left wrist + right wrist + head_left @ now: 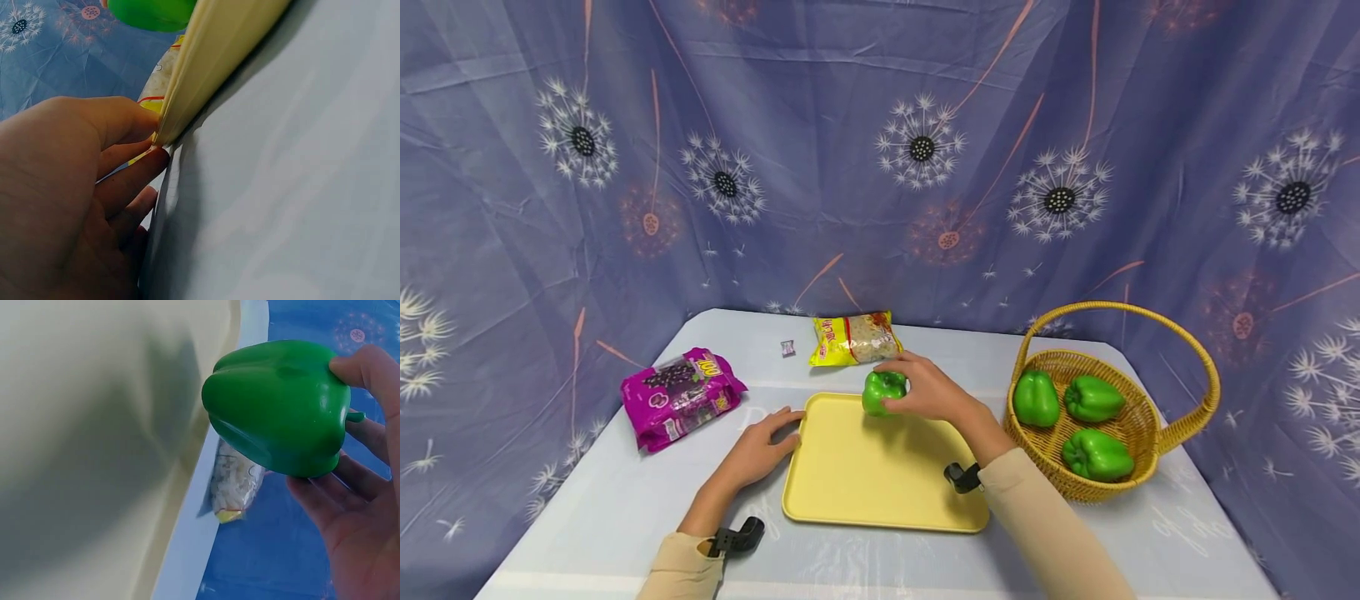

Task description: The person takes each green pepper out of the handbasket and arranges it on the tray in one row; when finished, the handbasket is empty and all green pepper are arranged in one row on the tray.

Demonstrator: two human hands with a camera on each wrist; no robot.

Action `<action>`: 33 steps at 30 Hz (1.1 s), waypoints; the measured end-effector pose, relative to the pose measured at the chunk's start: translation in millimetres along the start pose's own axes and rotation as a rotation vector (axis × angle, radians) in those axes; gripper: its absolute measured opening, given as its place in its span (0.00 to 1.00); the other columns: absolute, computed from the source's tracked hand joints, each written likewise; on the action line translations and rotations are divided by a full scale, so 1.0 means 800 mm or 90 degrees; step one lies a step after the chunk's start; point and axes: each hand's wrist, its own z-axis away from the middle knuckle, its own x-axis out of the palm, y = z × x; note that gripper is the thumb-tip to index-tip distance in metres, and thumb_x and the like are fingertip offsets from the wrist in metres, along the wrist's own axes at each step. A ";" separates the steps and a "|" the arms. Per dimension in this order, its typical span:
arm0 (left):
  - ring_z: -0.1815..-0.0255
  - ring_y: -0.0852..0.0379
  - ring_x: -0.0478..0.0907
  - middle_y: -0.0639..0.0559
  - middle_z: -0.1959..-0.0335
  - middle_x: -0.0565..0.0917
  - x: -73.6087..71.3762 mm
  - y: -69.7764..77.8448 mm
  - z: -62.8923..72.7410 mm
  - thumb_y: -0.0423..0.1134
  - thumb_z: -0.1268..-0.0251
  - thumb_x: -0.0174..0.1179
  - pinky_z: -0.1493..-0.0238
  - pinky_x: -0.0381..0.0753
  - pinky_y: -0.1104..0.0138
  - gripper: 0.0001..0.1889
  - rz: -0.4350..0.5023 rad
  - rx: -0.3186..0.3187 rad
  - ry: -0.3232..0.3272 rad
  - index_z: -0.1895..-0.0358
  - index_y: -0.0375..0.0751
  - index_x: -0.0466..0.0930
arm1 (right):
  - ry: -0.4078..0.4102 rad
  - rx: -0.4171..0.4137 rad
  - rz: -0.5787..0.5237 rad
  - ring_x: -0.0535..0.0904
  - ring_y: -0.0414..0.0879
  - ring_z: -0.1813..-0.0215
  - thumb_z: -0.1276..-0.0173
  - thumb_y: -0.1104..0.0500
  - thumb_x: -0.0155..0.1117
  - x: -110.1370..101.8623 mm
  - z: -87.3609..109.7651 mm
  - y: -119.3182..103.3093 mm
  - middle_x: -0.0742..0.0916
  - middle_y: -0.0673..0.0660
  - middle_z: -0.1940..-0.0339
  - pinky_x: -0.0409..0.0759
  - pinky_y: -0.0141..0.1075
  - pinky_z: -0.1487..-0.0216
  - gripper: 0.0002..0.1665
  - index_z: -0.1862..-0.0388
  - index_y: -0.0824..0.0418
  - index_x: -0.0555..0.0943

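Observation:
My right hand (922, 388) grips a green bell pepper (882, 392) over the far part of the yellow tray (880, 483). In the right wrist view the bell pepper (275, 403) lies on its side between thumb and fingers, its short stem towards the palm, clear above the tray surface. At the tray's left edge, near the far corner, my left hand (762, 450) pinches the rim. The left wrist view shows the thumb on one side of the tray rim (206, 69) and fingertips at the other.
Right of the tray stands a handled wicker basket (1138, 417) with three green bell peppers (1093, 398). Behind the tray lies a yellow snack bag (855, 338), with a small wrapped packet (787, 348) beside it. A purple bag (682, 398) lies at left. A patterned curtain (820, 167) surrounds the table.

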 end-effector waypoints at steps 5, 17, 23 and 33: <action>0.29 0.37 0.56 0.40 0.30 0.64 -0.003 0.001 -0.001 0.45 0.31 0.57 0.33 0.54 0.41 0.23 0.004 0.000 -0.006 0.34 0.51 0.73 | 0.005 -0.003 0.009 0.75 0.41 0.51 0.44 0.46 0.69 0.006 -0.010 -0.006 0.77 0.50 0.42 0.79 0.32 0.58 0.31 0.39 0.48 0.79; 0.28 0.37 0.55 0.40 0.29 0.63 0.000 0.003 0.006 0.45 0.30 0.57 0.33 0.54 0.41 0.23 0.001 -0.014 -0.010 0.33 0.51 0.72 | 0.004 -0.012 0.007 0.73 0.48 0.42 0.44 0.44 0.69 0.026 -0.029 -0.010 0.77 0.53 0.41 0.79 0.38 0.53 0.32 0.40 0.49 0.80; 0.29 0.37 0.56 0.40 0.29 0.63 0.001 0.000 0.007 0.46 0.30 0.57 0.33 0.54 0.41 0.23 -0.006 -0.017 -0.007 0.33 0.52 0.72 | -0.016 -0.012 0.011 0.71 0.48 0.39 0.44 0.43 0.68 0.039 -0.047 -0.022 0.77 0.54 0.38 0.77 0.37 0.51 0.31 0.40 0.49 0.80; 0.29 0.38 0.56 0.39 0.29 0.64 0.002 0.001 0.004 0.45 0.30 0.57 0.33 0.55 0.41 0.23 -0.005 -0.003 -0.004 0.33 0.51 0.72 | -0.021 0.003 0.011 0.67 0.54 0.33 0.40 0.43 0.67 0.059 -0.069 -0.033 0.74 0.58 0.34 0.78 0.39 0.49 0.31 0.38 0.49 0.78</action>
